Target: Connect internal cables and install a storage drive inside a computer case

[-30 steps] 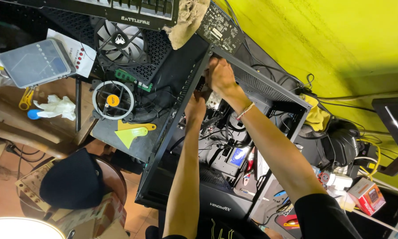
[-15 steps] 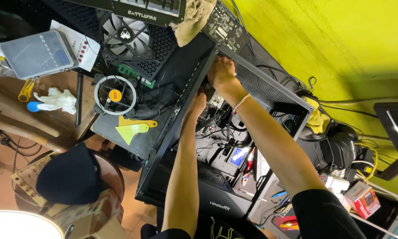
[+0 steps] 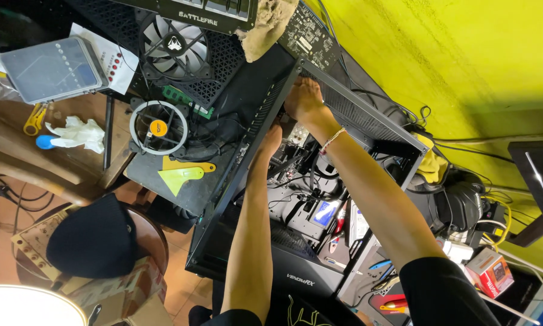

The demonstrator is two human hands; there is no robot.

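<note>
Both hands inside open computer case (image 3: 344,115): right hand (image 3: 303,98) at 1 o'clock of left hand (image 3: 272,137); grip states cannot be told.

1. Mixed exposure: the yellow wall (image 3: 464,54) is bright and evenly lit, with a darker shadow band along its lower right.
2. A round lamp (image 3: 24,308) at bottom left is blown out to pure white, no detail.
3. The interior of the open computer case (image 3: 320,199) is dim; cables and boards sit in shadow, blacks crushed.
4. The clear plastic box (image 3: 51,69) at upper left shows soft glare on its lid.
5. Forearms well lit from above, no hard shadows on them.
6. Focus acceptable at centre; fine detail inside the case is hard to resolve.
7. Wide-angle stretch at the edges; view rotated.
</note>
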